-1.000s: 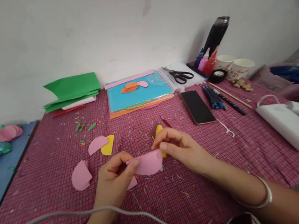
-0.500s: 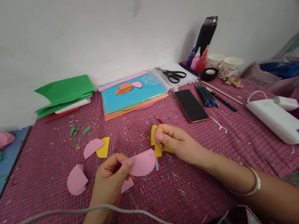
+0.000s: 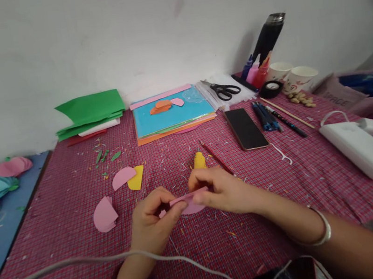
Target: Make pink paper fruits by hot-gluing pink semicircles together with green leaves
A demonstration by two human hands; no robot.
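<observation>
Between my two hands is a folded pink paper half-circle (image 3: 193,207), its straight edge turned up toward me. My left hand (image 3: 156,215) pinches its left end, and my right hand (image 3: 225,192) pinches the right end with thumb and fingers. Just beyond my right hand lies a yellow glue gun (image 3: 199,160), partly hidden by the fingers. A red pencil (image 3: 216,157) rests beside it. To the left are a stack of folded pink papers (image 3: 104,214), a single pink half-circle (image 3: 123,177) and a yellow paper piece (image 3: 136,178).
Behind lie coloured sheets (image 3: 172,120), green paper (image 3: 90,110) and scissors (image 3: 224,90). On the right are a phone (image 3: 246,128), pens (image 3: 265,116), paper cups (image 3: 300,76) and a white power bank (image 3: 354,150). A white cable (image 3: 148,255) crosses in front of my left wrist.
My right hand has come from beside the glue gun to the pink paper and now grips its right end. The paper has tilted, its straight edge now facing me.
</observation>
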